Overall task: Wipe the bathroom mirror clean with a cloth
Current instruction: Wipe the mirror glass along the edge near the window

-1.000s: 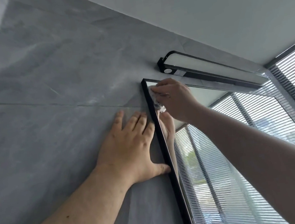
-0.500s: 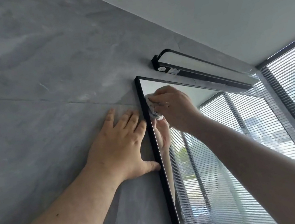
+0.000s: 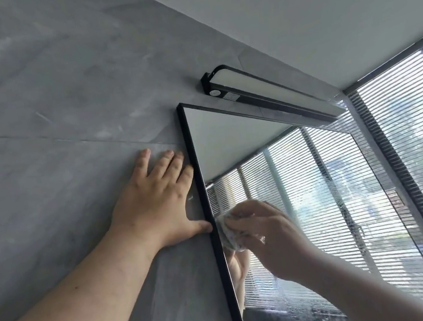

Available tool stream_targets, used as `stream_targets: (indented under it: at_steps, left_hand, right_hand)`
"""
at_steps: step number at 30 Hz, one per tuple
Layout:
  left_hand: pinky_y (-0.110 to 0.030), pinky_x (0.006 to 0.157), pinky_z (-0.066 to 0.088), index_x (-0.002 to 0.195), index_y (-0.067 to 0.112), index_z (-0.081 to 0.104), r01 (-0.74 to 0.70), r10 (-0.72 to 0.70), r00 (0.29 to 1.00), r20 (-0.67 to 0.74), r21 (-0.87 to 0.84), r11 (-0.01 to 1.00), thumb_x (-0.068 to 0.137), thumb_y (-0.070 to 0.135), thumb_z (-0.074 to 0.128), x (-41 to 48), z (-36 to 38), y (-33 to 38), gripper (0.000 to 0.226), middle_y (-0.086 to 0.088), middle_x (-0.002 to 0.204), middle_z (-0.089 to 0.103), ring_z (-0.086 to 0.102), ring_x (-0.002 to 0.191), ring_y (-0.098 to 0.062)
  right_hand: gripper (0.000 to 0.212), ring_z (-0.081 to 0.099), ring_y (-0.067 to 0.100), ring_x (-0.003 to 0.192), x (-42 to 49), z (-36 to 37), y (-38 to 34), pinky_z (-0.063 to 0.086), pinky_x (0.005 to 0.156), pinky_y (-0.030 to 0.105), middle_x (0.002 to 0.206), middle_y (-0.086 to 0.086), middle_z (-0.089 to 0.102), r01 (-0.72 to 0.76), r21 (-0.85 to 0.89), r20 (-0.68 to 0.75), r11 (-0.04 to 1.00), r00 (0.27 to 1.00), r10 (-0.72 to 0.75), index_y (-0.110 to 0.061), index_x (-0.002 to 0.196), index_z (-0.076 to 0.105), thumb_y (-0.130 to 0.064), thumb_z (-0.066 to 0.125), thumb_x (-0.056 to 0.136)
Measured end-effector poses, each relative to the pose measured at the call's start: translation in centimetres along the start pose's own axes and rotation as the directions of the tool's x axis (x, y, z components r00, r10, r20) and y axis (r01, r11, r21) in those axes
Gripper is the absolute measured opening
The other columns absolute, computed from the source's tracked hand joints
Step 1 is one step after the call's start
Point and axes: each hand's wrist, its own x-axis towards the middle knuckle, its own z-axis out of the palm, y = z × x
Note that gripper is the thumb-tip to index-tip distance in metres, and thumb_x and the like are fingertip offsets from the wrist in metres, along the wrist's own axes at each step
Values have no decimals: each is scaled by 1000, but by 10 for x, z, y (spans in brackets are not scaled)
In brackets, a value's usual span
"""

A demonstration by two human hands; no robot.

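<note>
Right hand (image 3: 270,233): fingers curled round a bunched white cloth (image 3: 228,231), pressing it against the glass just inside the left frame edge, roughly halfway down the visible part of the mirror. A reflection of the hand shows directly below the cloth.

Left hand (image 3: 157,201): flat and spread on the grey wall (image 3: 52,113), holding nothing; thumb tip and forefinger touching the outer side of the black frame (image 3: 201,188).

Cloth: crumpled, mostly hidden under the right fingers; only its left portion shows.

Mirror (image 3: 228,137): rectangular, thin black frame, mounted on the wall. Upper left corner reflects plain ceiling; the rest reflects slatted blinds. Streaks and droplets visible on the lower and right glass.

Lamp (image 3: 271,91): long black bar light with pale diffuser, fixed to the wall just above the mirror's top edge.

Window blinds (image 3: 413,122): horizontal slats, at the right, adjoining the mirror wall.

Ceiling (image 3: 294,16): plain white.
</note>
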Motion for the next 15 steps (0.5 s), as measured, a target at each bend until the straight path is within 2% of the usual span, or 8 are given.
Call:
stream_targets:
  at_steps: [3, 5, 10, 15]
  left_hand:
    - [-55, 119, -9, 157, 18, 5, -2, 2, 1000, 7, -16, 1000, 66, 96, 24, 1, 0, 0, 121, -8, 166, -1, -8, 152, -22]
    - [-55, 119, -9, 156, 18, 4, -3, 3, 1000, 13, -10, 1000, 67, 95, 25, 1, 1, 1, 120, -8, 165, -2, -9, 152, -23]
    - [-56, 120, -6, 156, 17, 11, -18, 18, 1000, -15, 16, 1000, 68, 95, 23, 0, 1, -1, 118, -9, 165, 2, -4, 152, -25]
    - [-55, 120, -5, 156, 17, 11, -12, 12, 1000, -11, 24, 1000, 67, 95, 22, -1, 3, 1, 118, -9, 165, 4, -2, 152, -24]
  right_hand:
    - [34, 60, 16, 108, 23, -3, 6, 56, 84, 44, 122, -13, 63, -8, 21, -63, 1000, 998, 9, -27, 117, 72, -19, 66, 85]
    - [33, 61, 20, 106, 48, -6, 10, 56, 82, 46, 123, -9, 63, -32, 28, -110, 999, 993, 35, -26, 118, 72, -21, 64, 86]
    - [32, 60, 20, 112, 98, -17, 17, 51, 96, 43, 127, 0, 62, -103, 19, -150, 994, 983, 105, -20, 122, 71, -11, 66, 91]
    - [36, 58, 24, 111, 66, -2, 12, 51, 93, 44, 125, -2, 62, -106, 80, -176, 991, 977, 119, -22, 120, 72, -14, 63, 87]
